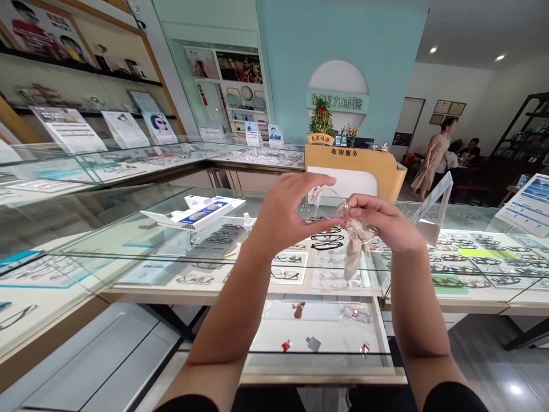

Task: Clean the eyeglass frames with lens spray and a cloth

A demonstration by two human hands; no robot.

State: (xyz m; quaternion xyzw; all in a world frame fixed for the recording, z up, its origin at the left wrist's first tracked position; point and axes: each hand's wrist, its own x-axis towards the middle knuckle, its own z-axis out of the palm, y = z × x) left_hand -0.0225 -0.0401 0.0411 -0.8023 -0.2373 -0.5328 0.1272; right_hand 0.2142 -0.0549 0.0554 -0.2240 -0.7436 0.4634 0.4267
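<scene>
Above the glass counter, my right hand [380,220] is closed in a pinch on a beige cloth piece [359,237], gathered like a bow, with one end hanging down. My left hand [287,212] faces it in a wide C, index finger and thumb apart. Its thumb tip reaches to the pinched top of the cloth; whether it touches cannot be made out. Between the hands shows a thin, clear, loop-like thing [318,197] with reddish marks, blurred. Below, an open drawer [274,332] holds a brown item [299,310], a grey square tag [313,343] and small red pieces [286,345].
Eyeglasses [326,241] lie in rows under the counter glass. On top stand an open white box [195,214], a small white bottle [247,222] and a clear sign holder [434,209]. Farther back are a yellow cashier desk [397,171] and a person in a dress [435,154].
</scene>
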